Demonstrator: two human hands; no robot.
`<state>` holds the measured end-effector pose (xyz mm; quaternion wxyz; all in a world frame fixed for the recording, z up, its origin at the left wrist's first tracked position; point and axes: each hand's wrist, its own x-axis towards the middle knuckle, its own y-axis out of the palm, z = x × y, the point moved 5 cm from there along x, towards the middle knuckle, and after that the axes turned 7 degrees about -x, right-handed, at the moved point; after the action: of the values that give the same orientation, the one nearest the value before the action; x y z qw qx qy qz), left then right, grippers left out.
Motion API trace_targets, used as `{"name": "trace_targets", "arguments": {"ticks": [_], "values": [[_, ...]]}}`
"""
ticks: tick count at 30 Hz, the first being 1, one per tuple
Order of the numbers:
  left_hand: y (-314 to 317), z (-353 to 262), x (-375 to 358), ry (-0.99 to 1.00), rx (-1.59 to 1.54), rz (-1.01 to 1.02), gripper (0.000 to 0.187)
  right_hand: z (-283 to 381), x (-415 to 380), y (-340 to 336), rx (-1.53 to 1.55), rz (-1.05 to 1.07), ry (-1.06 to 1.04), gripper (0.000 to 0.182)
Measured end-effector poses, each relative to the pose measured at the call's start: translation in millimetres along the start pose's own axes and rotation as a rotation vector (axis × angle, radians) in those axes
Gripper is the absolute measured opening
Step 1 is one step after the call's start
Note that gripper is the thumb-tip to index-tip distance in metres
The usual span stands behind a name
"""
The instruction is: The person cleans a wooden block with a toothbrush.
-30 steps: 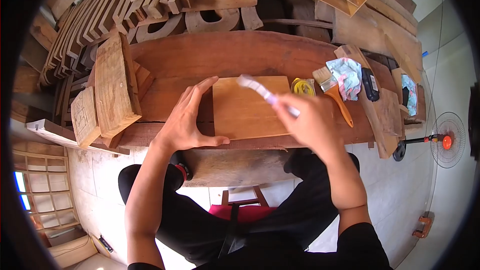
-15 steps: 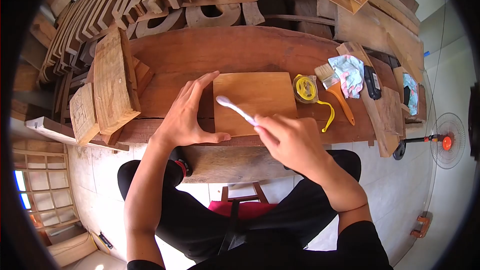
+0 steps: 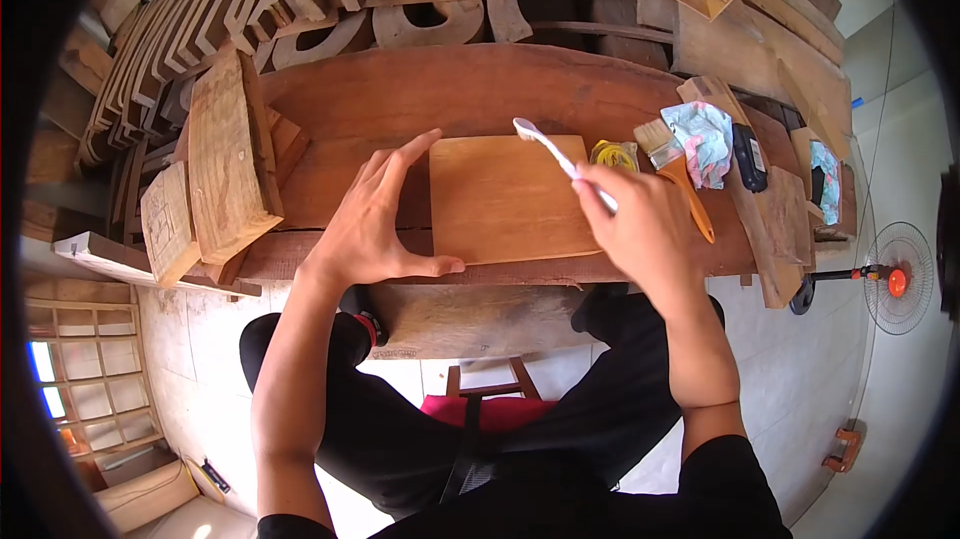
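A flat rectangular wooden board (image 3: pixel 510 204) lies on the reddish-brown wooden bench (image 3: pixel 450 89) in front of me. My left hand (image 3: pixel 375 214) is open at its left side, thumb at the near left corner and index finger by the far left corner. In my right hand (image 3: pixel 635 214) is a white toothbrush (image 3: pixel 548 144), gripped by the handle. Its bristle head reaches over the far edge of the board, toward the right. Just behind my right hand, a yellow tape measure (image 3: pixel 614 154) is partly hidden.
To the right are an orange-handled paintbrush (image 3: pixel 690 201), a crumpled patterned cloth (image 3: pixel 700 144) and a black device (image 3: pixel 748 159). Thick wood blocks (image 3: pixel 232 159) stand at the left. Cut wooden pieces (image 3: pixel 430 24) are stacked behind the bench. A fan (image 3: pixel 897 279) stands at far right.
My right hand has moved right and away from me, taking the toothbrush from the board's left part to its far right edge and covering part of the tape measure. My left hand stays nearly still.
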<state>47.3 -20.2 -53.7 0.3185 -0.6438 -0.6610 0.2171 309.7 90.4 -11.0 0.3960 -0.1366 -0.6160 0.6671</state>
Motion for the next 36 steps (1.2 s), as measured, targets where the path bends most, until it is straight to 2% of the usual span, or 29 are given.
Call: {"name": "trace_targets", "arguments": {"ticks": [2,4,8,10,13,17,18,20,22,24,26,28,30,32,34,35,36], "values": [[0,1,1,0.027,-0.005,-0.012,0.137,27,-18,9,-0.004,0.061,-0.057,0.017],[0,2,1,0.051,0.007,-0.016,0.137,57,-34,12,0.175,0.007,-0.27,0.012],[0,-2,2,0.037,0.007,-0.004,0.136,12,-10,5,0.096,-0.041,-0.065,0.012],[-1,-2,2,0.042,0.001,-0.004,0.135,11,-9,4,0.041,-0.07,-0.079,0.012],[0,1,1,0.074,0.019,-0.026,0.134,53,-32,18,0.221,0.012,-0.238,0.012],[-1,-1,-1,0.037,0.021,-0.004,0.134,9,-4,7,0.099,0.008,-0.007,0.012],[0,-3,0,0.024,0.013,-0.001,0.134,0,-1,9,0.069,-0.115,-0.068,0.012],[0,0,-1,0.057,0.006,-0.016,0.134,25,-13,6,0.09,-0.048,-0.069,0.012],[1,-1,2,0.068,0.0,-0.018,0.135,50,-30,15,0.219,0.018,-0.228,0.013],[0,-2,0,0.047,0.0,0.005,0.138,33,-20,10,0.212,0.017,-0.132,0.015],[1,-2,-2,0.025,-0.024,0.009,0.135,-3,-1,2,0.052,0.029,0.045,0.017],[-2,-3,2,0.048,-0.015,-0.006,0.133,3,-4,-3,-0.054,-0.012,0.018,0.014],[0,-1,1,0.097,0.03,-0.023,0.133,28,-19,8,-0.039,0.078,-0.044,0.013],[0,-2,1,0.089,0.016,-0.013,0.132,43,-27,10,0.195,0.034,-0.18,0.014],[-1,-2,1,0.093,0.018,-0.022,0.132,27,-17,5,0.206,0.075,-0.078,0.014],[-1,-3,1,0.099,0.012,-0.023,0.132,16,-10,1,0.182,-0.029,-0.041,0.013],[-1,-2,0,0.087,0.017,-0.008,0.133,6,-3,0,0.093,-0.028,-0.043,0.014]]}}
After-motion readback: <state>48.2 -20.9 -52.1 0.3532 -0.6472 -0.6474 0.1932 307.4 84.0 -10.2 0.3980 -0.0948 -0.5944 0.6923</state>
